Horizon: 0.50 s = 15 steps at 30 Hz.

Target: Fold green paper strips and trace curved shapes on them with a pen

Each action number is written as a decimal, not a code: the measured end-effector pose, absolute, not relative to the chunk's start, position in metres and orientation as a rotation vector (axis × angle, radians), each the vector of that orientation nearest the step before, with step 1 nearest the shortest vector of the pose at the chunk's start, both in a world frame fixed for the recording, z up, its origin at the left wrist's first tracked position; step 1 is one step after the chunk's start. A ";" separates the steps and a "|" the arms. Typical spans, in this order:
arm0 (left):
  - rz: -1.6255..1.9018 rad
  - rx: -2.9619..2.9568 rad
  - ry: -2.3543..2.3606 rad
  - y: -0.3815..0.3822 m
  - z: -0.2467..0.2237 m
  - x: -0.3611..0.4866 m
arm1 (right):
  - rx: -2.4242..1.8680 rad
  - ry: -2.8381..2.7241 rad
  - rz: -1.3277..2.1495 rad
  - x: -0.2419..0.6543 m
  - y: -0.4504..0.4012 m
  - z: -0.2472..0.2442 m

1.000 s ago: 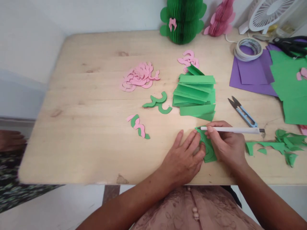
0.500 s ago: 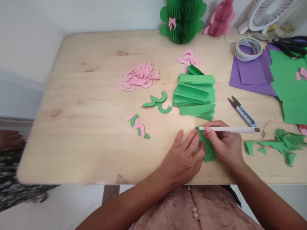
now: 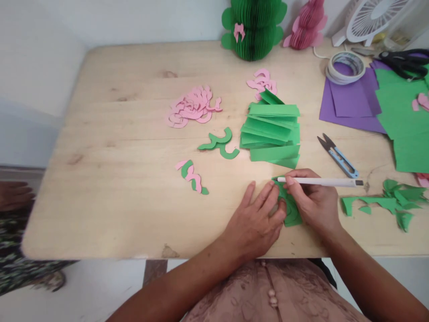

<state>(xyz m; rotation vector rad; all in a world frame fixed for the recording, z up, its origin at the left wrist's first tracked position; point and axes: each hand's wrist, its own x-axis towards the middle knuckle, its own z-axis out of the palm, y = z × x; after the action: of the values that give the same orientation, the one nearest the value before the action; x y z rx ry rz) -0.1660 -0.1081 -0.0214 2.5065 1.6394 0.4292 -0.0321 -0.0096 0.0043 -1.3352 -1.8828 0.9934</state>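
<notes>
Near the table's front edge lies a small green paper piece (image 3: pixel 292 213) with curved lines drawn on it. My left hand (image 3: pixel 256 219) rests on its left side, fingers apart and pressing down. My right hand (image 3: pixel 311 199) grips a white pen (image 3: pixel 328 181), whose tip touches the paper's upper left corner. Behind my hands is a stack of folded green strips (image 3: pixel 271 129). Green curved cutouts (image 3: pixel 223 143) lie to the left of the stack, and a twisted pink and green piece (image 3: pixel 192 176) is nearer the front.
Pink cutouts (image 3: pixel 194 107) are heaped at the middle back. On the right are blue snips (image 3: pixel 338 156), green scraps (image 3: pixel 398 201), purple paper (image 3: pixel 351 105), tape rolls (image 3: pixel 346 67), black-handled scissors (image 3: pixel 402 62) and a fan (image 3: pixel 375 20). Another person's hand (image 3: pixel 15 196) shows at the left.
The view has shifted very slightly. Both hands and the pen look almost unmoved, and the other person's foot shows a little more at the lower left.
</notes>
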 end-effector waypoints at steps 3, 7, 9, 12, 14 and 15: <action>0.430 2.504 1.643 -0.108 -0.021 -0.166 | -1.336 -1.882 0.995 -0.031 -0.010 0.003; 0.428 2.504 1.644 -0.108 -0.021 -0.166 | -1.339 -1.885 0.983 -0.032 -0.009 0.004; 0.425 2.504 1.641 -0.108 -0.020 -0.166 | -1.335 -1.891 0.978 -0.032 -0.009 0.005; 0.420 2.508 1.628 -0.108 -0.020 -0.167 | -1.329 -1.893 0.979 -0.032 -0.009 0.005; 0.426 2.512 1.626 -0.108 -0.021 -0.167 | -1.324 -1.893 0.977 -0.032 -0.009 0.006; 0.430 2.513 1.627 -0.108 -0.021 -0.167 | -1.323 -1.894 0.975 -0.032 -0.009 0.006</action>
<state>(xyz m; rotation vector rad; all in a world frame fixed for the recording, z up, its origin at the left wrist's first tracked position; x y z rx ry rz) -0.1669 -0.1080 -0.0208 2.5128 1.6274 0.4297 -0.0316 -0.0086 0.0058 -1.3230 -1.8940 0.9752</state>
